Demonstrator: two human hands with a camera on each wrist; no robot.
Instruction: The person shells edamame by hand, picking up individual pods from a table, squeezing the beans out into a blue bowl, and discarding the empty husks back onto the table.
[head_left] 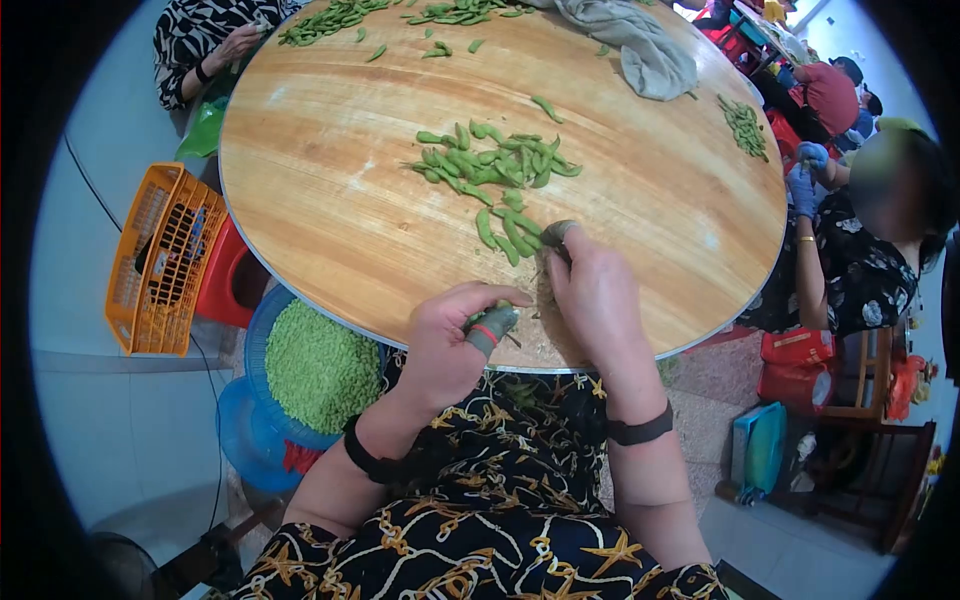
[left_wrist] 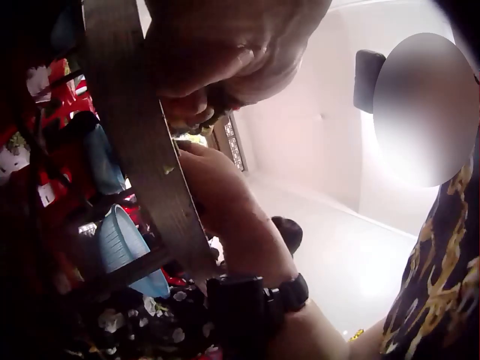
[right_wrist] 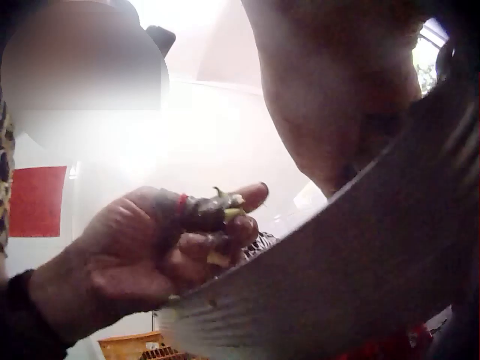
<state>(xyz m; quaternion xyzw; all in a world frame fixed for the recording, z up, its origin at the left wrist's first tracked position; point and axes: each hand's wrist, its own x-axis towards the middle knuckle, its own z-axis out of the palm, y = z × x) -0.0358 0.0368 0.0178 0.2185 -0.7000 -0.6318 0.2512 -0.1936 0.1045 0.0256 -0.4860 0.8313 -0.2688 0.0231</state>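
My left hand [head_left: 450, 340] is over the near edge of the round wooden table [head_left: 350, 220]. Its thumb wears a grey cover [head_left: 490, 328] with a red band. In the right wrist view, the curled fingers and thumb pinch a small green pod [right_wrist: 234, 212]. Reaching forward, my right hand [head_left: 598, 290] has a dark-covered fingertip [head_left: 557, 233] right at the nearest pods [head_left: 515, 240]. Its other fingertips are hidden beneath the hand, and I cannot tell whether it grips one. Beyond lies a larger heap of green soybean pods [head_left: 500, 160].
A blue basin of shelled beans [head_left: 320, 370] stands below the table's left edge, near an orange crate [head_left: 165, 260] and a red stool [head_left: 230, 280]. A grey cloth [head_left: 640, 45] and more pods [head_left: 742, 127] lie farther back. A person with blue gloves [head_left: 802, 185] sits at right.
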